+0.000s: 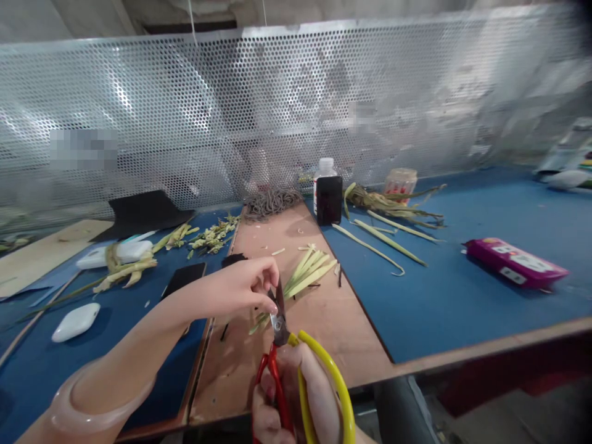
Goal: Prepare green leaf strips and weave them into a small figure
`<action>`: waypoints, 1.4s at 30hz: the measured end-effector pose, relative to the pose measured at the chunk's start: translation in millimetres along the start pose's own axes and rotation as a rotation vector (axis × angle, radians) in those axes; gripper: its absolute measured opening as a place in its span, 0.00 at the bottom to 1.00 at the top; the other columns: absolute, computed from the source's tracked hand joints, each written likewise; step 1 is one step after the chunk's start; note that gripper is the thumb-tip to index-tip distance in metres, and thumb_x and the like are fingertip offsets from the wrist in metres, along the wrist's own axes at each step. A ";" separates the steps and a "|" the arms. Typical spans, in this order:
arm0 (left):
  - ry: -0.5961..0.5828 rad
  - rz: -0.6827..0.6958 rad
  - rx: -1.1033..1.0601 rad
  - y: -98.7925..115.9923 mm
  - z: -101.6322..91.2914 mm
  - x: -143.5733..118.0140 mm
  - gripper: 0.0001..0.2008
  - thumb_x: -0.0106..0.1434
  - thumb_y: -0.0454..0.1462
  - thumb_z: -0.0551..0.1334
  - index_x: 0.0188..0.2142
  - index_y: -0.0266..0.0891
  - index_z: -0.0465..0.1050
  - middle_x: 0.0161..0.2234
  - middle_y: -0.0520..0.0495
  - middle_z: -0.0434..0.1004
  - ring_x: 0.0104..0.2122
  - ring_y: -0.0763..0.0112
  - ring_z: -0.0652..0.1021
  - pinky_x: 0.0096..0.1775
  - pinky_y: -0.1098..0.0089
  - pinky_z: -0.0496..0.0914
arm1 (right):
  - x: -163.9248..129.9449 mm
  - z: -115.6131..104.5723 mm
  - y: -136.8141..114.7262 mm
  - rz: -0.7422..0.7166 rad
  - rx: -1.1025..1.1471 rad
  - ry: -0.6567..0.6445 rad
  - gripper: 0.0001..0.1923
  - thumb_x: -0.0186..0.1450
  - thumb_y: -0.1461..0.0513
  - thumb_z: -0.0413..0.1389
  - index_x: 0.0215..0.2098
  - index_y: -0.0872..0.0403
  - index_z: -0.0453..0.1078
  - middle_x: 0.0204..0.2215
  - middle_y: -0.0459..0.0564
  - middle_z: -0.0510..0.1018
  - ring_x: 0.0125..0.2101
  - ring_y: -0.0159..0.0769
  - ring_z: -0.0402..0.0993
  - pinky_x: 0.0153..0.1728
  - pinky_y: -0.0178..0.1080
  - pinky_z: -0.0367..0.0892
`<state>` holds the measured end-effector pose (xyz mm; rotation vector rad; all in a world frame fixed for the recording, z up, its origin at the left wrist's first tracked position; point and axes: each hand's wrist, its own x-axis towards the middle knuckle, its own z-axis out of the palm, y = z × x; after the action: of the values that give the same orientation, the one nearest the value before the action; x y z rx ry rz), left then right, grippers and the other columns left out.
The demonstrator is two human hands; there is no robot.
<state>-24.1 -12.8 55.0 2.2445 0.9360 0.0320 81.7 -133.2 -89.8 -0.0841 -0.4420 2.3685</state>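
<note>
My right hand [287, 401] grips a pair of scissors [280, 320] with one red and one yellow handle, the blades pointing up and away from me. My left hand [240, 287], with a pale bangle on the wrist, pinches something small at the blade tips; what it is I cannot make out. Just beyond the blades lies a small bundle of cut green leaf strips [308, 274] on a brown board [296, 345].
A blue table top [453, 290] lies to the right with long leaf strips [388, 237], a magenta box [513, 262], a white bottle [326, 169] and a black phone [329, 200]. White oval objects [76, 320], leaf scraps [213, 234] and a perforated metal screen [277, 111] are behind and left.
</note>
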 end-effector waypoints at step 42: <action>0.089 0.060 0.120 1.4 -6.2 0.6 0.05 0.54 0.35 0.63 0.24 0.37 0.71 0.30 0.52 0.71 0.32 0.71 0.74 0.36 0.72 0.66 | -0.4 24.3 -6.5 0.003 -0.053 0.214 0.20 0.57 0.47 0.41 0.20 0.53 0.55 0.13 0.42 0.65 0.08 0.25 0.56 0.08 0.28 0.55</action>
<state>-24.5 -9.4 60.4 2.3986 0.9390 0.1064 81.7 -136.1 -64.8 -0.3595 -0.4008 2.3191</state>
